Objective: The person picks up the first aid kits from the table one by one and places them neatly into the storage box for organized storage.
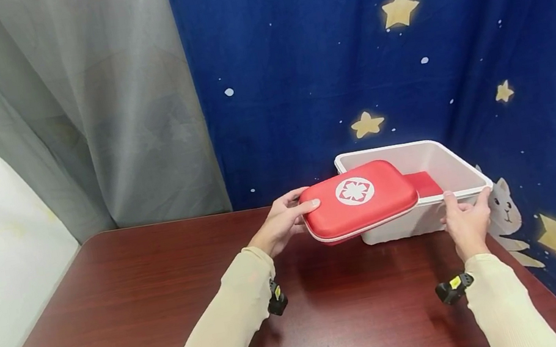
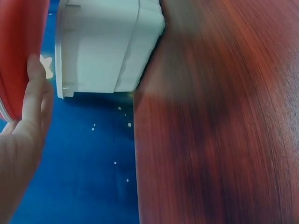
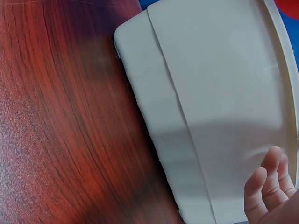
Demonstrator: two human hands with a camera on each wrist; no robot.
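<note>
My left hand grips the left end of a red first-aid case, thumb on top and fingers beneath. The zipped case, with a white round emblem on its lid, is tilted and overlaps the front left rim of a white plastic bin. In the left wrist view the case shows only in part. At the bin's front right corner, my right hand holds the rim. Several of its fingers lie along the bin's outer front wall in the right wrist view.
Inside the bin lies a flat red item, partly hidden by the case. The bin stands at the back right of a dark red wooden table. Behind it hang a blue star-patterned curtain and a grey curtain.
</note>
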